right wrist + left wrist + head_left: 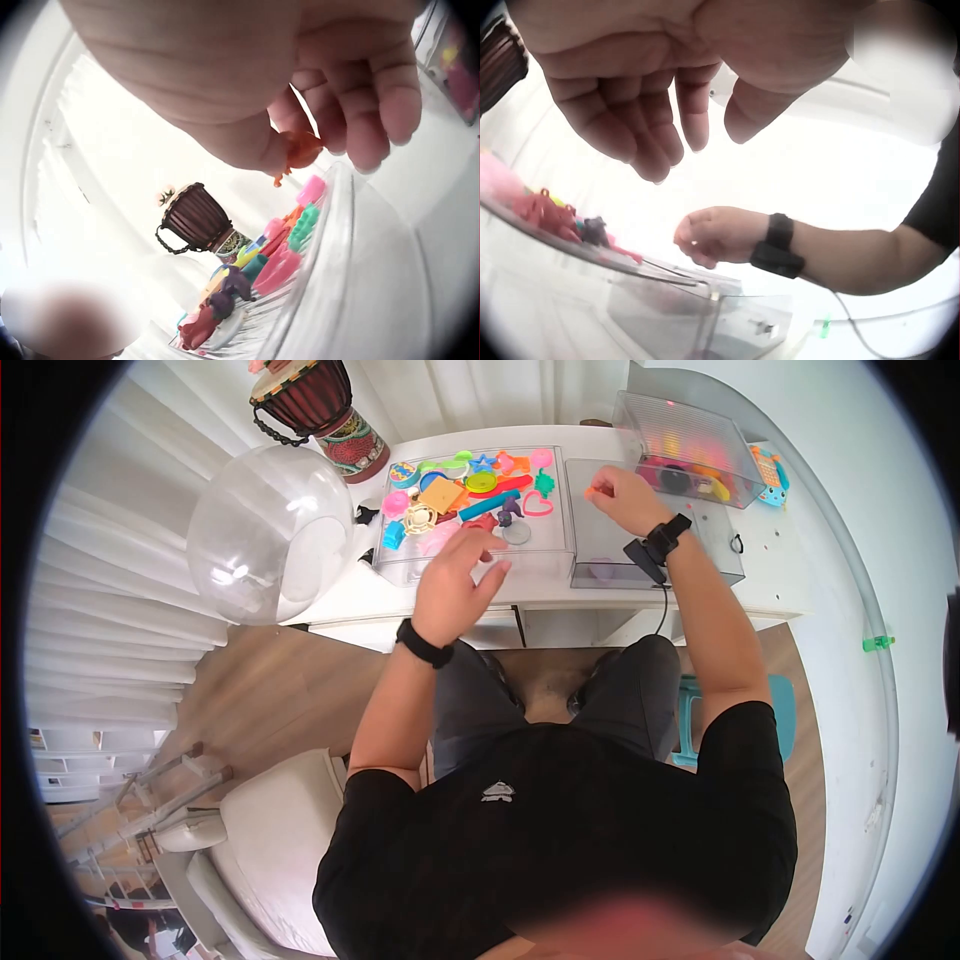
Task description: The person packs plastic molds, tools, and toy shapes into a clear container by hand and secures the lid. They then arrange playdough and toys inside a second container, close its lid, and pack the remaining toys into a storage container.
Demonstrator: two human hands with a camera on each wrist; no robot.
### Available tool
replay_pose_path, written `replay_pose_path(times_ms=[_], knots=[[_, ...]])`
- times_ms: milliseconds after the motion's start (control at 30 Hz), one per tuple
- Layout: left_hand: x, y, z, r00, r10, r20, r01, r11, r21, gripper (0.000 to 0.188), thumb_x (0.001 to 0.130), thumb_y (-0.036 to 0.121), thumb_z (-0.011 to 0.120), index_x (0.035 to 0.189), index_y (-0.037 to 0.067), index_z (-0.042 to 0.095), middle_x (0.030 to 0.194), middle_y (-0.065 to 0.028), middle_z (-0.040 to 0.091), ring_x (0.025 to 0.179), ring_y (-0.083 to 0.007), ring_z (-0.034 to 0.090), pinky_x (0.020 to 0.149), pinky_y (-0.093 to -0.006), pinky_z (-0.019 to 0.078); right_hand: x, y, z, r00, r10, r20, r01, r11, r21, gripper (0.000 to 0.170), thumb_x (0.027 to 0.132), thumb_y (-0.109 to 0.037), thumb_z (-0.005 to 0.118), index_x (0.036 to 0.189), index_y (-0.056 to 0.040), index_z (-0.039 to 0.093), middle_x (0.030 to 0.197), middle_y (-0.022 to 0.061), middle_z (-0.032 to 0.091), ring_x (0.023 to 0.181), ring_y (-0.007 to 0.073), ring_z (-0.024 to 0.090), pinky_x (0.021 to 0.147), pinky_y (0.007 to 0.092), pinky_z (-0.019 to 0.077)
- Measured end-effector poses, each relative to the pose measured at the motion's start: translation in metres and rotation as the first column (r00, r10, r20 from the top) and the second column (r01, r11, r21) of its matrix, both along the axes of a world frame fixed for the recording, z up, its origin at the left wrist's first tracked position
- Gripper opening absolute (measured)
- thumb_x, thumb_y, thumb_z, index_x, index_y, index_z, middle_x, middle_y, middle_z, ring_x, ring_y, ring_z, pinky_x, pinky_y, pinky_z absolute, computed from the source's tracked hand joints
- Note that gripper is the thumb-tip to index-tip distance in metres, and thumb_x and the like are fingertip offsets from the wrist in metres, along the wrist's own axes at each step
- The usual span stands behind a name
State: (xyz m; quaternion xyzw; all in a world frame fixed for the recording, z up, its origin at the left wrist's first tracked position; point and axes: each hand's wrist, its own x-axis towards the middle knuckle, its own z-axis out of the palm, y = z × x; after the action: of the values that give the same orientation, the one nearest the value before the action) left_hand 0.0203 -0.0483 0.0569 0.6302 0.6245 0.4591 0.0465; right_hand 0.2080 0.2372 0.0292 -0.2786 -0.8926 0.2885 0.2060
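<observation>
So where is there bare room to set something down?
Bare: the front right corner of the tray, between clear disc and grey box; the box's top, nearer the front than the right hand; a narrow strip of table between tray and curtain. Crowded: the tray's middle and back, full of toys.

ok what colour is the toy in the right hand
The small toy is orange, clearest in the right wrist view.

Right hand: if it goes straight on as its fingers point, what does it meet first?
In the head view, the right hand points toward the clear tray, probably its near edge first; height is unclear, so it may pass above.
</observation>
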Motion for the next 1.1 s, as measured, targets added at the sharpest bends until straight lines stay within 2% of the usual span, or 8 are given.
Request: replay_pose_path(times_ms=[167, 233, 267, 333, 467, 567, 833, 1100], knots=[[-0.013, 0.036, 0.002, 0.965, 0.037, -0.259, -0.035, 0.999, 0.012, 0.024, 0.087, 0.013, 0.079, 0.108, 0.007, 0.070, 0.106, -0.0086, 0.069, 0.088, -0.0273, 0.070, 0.076, -0.0392, 0.0572, 0.024, 0.011, -0.001, 0.932, 0.113, 0.345, -0.044, 0.978, -0.202, 0.018, 0.092, -0.021, 0.072, 0.098, -0.0039, 0.071, 0.091, 0.0130, 0.074, 0.069, 0.0229, 0.071, 0.068, 0.0393, 0.0565], [-0.015, 0.049, 0.002, 0.927, 0.051, -0.373, -0.037, 0.998, 0.045, 0.024, 0.086, 0.016, 0.080, 0.107, 0.008, 0.070, 0.107, -0.0076, 0.069, 0.092, -0.0277, 0.070, 0.079, -0.0417, 0.0572, 0.023, 0.015, -0.009, 0.814, 0.239, 0.530, -0.175, 0.970, -0.169, 0.016, 0.089, -0.017, 0.073, 0.098, -0.0039, 0.074, 0.087, 0.0095, 0.074, 0.066, 0.0179, 0.070, 0.063, 0.0363, 0.0565], [-0.014, 0.055, 0.002, 0.923, 0.050, -0.382, -0.036, 0.998, 0.044, 0.025, 0.085, 0.018, 0.080, 0.106, 0.008, 0.071, 0.108, -0.0072, 0.069, 0.098, -0.0281, 0.068, 0.083, -0.0424, 0.0563, 0.022, 0.017, -0.013, 0.815, 0.238, 0.529, -0.174, 0.970, -0.169, 0.016, 0.089, -0.017, 0.073, 0.098, -0.0039, 0.074, 0.087, 0.0095, 0.074, 0.066, 0.0179, 0.070, 0.063, 0.0363, 0.0565], [-0.011, 0.065, 0.002, 0.910, 0.041, -0.412, -0.032, 0.999, 0.028, 0.025, 0.084, 0.017, 0.081, 0.106, 0.008, 0.072, 0.108, -0.0081, 0.070, 0.099, -0.0295, 0.067, 0.085, -0.0423, 0.0556, 0.016, 0.016, -0.017, 0.666, 0.375, 0.644, -0.268, 0.927, -0.262, 0.015, 0.087, -0.014, 0.072, 0.095, -0.0029, 0.077, 0.087, 0.0097, 0.076, 0.066, 0.0193, 0.071, 0.062, 0.0360, 0.0562], [-0.010, 0.081, -0.004, 0.869, 0.029, -0.493, -0.061, 0.997, -0.047, 0.026, 0.083, 0.017, 0.081, 0.106, 0.009, 0.074, 0.110, -0.0070, 0.070, 0.106, -0.0302, 0.065, 0.092, -0.0429, 0.0535, 0.004, 0.028, -0.030, 0.607, 0.440, 0.661, -0.324, 0.897, -0.300, 0.016, 0.085, -0.014, 0.072, 0.094, -0.0026, 0.079, 0.083, 0.0102, 0.076, 0.069, 0.0207, 0.073, 0.063, 0.0376, 0.0568], [-0.014, 0.089, -0.010, 0.830, 0.041, -0.556, -0.084, 0.995, -0.053, 0.027, 0.083, 0.019, 0.081, 0.107, 0.011, 0.075, 0.110, -0.0053, 0.070, 0.107, -0.0291, 0.064, 0.093, -0.0437, 0.0533, -0.003, 0.038, -0.032, 0.497, 0.368, 0.786, -0.375, 0.908, -0.187, 0.016, 0.078, -0.014, 0.073, 0.089, -0.0061, 0.081, 0.079, 0.0112, 0.076, 0.073, 0.0232, 0.074, 0.066, 0.0417, 0.0570], [-0.014, 0.101, -0.017, 0.793, 0.004, -0.609, -0.124, 0.980, -0.155, 0.030, 0.084, 0.025, 0.082, 0.110, 0.013, 0.075, 0.114, -0.0054, 0.069, 0.115, -0.0273, 0.064, 0.097, -0.0455, 0.0520, 0.004, 0.059, -0.047, 0.312, 0.292, 0.904, -0.325, 0.927, -0.188, 0.019, 0.076, -0.015, 0.077, 0.093, -0.0094, 0.083, 0.091, 0.0097, 0.080, 0.085, 0.0239, 0.076, 0.076, 0.0416, 0.0586], [-0.016, 0.111, -0.023, 0.739, -0.024, -0.674, -0.153, 0.967, -0.203, 0.032, 0.085, 0.028, 0.082, 0.111, 0.011, 0.074, 0.121, -0.0072, 0.069, 0.121, -0.0280, 0.062, 0.099, -0.0461, 0.0521, 0.008, 0.058, -0.043, 0.324, 0.348, 0.880, -0.242, 0.929, -0.279, 0.021, 0.077, -0.018, 0.078, 0.096, -0.0093, 0.083, 0.094, 0.0074, 0.081, 0.085, 0.0220, 0.076, 0.078, 0.0405, 0.0588]])
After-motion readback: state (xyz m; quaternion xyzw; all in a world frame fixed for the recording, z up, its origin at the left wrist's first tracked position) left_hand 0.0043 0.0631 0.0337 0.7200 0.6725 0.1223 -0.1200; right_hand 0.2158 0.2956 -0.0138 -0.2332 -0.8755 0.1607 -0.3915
